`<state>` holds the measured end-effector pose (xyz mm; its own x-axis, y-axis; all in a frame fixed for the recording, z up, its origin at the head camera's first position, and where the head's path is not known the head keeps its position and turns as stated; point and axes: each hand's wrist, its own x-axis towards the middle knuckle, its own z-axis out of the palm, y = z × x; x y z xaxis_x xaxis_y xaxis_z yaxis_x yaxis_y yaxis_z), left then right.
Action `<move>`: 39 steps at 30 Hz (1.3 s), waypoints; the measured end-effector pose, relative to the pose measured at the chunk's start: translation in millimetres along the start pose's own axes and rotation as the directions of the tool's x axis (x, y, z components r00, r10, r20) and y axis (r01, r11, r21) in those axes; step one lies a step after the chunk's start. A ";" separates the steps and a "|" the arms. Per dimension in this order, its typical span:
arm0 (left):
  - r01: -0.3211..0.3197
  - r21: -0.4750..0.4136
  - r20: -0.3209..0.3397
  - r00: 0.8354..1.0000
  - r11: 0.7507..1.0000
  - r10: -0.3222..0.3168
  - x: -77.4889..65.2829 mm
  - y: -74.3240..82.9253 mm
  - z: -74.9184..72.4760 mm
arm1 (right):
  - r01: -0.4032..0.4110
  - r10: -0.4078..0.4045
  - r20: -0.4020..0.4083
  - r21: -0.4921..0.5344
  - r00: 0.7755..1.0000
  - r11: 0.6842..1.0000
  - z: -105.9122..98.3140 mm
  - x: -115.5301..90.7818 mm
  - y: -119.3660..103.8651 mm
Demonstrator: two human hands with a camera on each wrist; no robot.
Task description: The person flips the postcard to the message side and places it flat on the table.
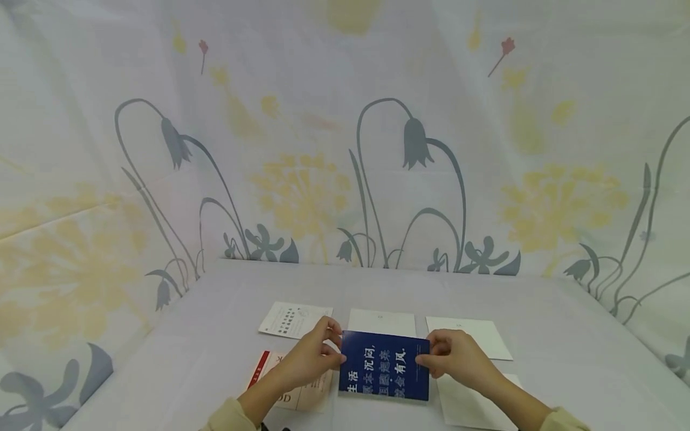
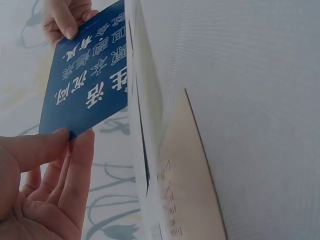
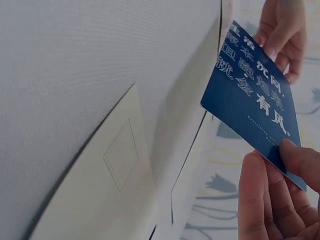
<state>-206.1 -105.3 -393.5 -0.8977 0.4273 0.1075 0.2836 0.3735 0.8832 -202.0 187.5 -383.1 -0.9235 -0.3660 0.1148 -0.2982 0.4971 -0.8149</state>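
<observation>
A dark blue card (image 1: pixel 384 366) with white and outlined Chinese characters is held up over the table between both hands. My left hand (image 1: pixel 312 358) pinches its left edge between thumb and fingers, as the left wrist view also shows with the blue card (image 2: pixel 87 75) tilted. On the opposite edge, my right hand (image 1: pixel 455 358) pinches with thumb on the printed face and fingers behind. In the right wrist view the right thumb (image 3: pixel 300 157) presses near the card's corner. The card overlaps a white card (image 1: pixel 383 322) lying behind it.
On the white table (image 1: pixel 388 287) lie a printed white card (image 1: pixel 293 320) at back left, a cream card with a red strip (image 1: pixel 260 366) at front left, a pale card (image 1: pixel 469 336) at back right and another pale card (image 1: pixel 469 404) at front right. A flower-patterned cloth (image 1: pixel 323 120) hangs behind.
</observation>
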 end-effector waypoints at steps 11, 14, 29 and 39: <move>0.000 -0.016 -0.102 0.995 1.000 -0.002 -3.1 0.5 -4.7 | 0.062 -0.062 0.010 0.011 0.998 0.998 -2.1 0.2 3.3; 0.014 0.006 -0.111 0.994 1.000 -0.014 -4.0 1.3 -6.7 | 0.072 -0.073 -0.025 -0.024 0.997 0.997 -3.6 -0.8 2.4; 0.116 -0.286 0.008 0.993 0.951 -0.118 -2.1 -6.3 -10.6 | 0.043 -0.062 0.063 0.267 0.996 0.963 -13.6 -7.9 9.9; 0.179 -0.306 -0.010 0.981 0.935 -0.191 -1.2 -9.1 -8.0 | -0.040 0.026 0.064 0.228 0.998 0.973 -8.6 -9.9 9.5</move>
<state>-210.3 -115.8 -397.9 -0.9388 0.3394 -0.0586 0.0012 0.1735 0.9848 -197.7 202.7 -387.1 -0.9137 -0.4024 0.0570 -0.1984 0.3191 -0.9267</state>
